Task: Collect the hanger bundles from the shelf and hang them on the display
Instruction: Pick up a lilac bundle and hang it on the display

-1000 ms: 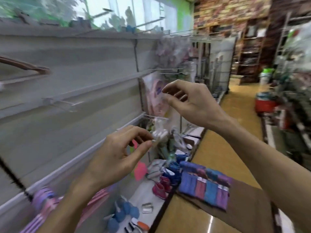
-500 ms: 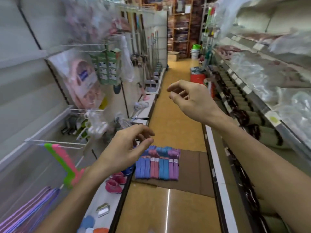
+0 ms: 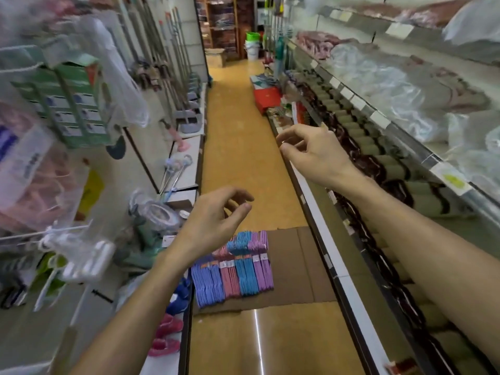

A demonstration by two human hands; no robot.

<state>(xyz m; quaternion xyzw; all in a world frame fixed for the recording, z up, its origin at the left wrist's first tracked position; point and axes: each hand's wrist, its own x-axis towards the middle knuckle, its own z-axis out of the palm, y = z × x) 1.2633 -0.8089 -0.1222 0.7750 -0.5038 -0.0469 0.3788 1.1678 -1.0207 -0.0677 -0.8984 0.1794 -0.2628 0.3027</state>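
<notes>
here both hands are empty above the aisle, and the hanger bundles wait on the floor.
the left hand (image 3: 213, 217) and the right hand (image 3: 311, 152) have a loose, half-curled grip on nothing. the hanger bundles (image 3: 232, 269) lie in a tight row on the cardboard sheet (image 3: 297, 266), well below the hands. likely risk: a hurried grab catches neighbouring hooks and drags the row off the cardboard, or a loose hold drops one.

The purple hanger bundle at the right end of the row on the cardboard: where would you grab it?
Probably from above, across the middle of the purple bundle. It lies flat on the cardboard, its right side open, pressed against the blue bundle leftward.
</notes>
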